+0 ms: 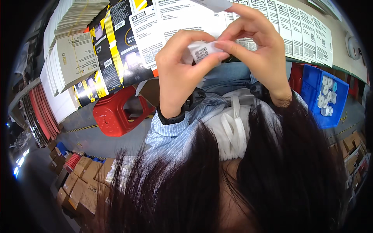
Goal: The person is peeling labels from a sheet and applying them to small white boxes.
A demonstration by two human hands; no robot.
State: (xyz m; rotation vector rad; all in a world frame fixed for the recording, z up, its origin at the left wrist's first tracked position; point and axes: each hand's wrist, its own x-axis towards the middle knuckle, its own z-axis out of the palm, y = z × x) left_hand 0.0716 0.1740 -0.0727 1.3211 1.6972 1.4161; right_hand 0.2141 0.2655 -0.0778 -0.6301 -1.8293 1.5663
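Observation:
A small white label point(201, 53) with a square printed code is pinched between my two hands above the table's near edge. My left hand point(174, 70) has its thumb and forefinger closed on the label's left side. Opposite it, my right hand point(266, 48) grips the label's right corner between thumb and forefinger, its other fingers curled. A pale strip point(213, 4) runs past my right hand's upper fingers at the top edge; whether they hold it I cannot tell. Beneath my hands lie white printed sheets point(175, 19), with an overlapping row of similar sheets point(297, 33) to the right.
Left on the table are black-and-yellow printed sheets point(121, 58) and stacked pale cards point(75, 58). A red stool point(110, 114) stands below the table's left part. At right, a blue bin point(328, 118) holds several white rolls point(326, 110). Cardboard boxes point(83, 190) sit lower left.

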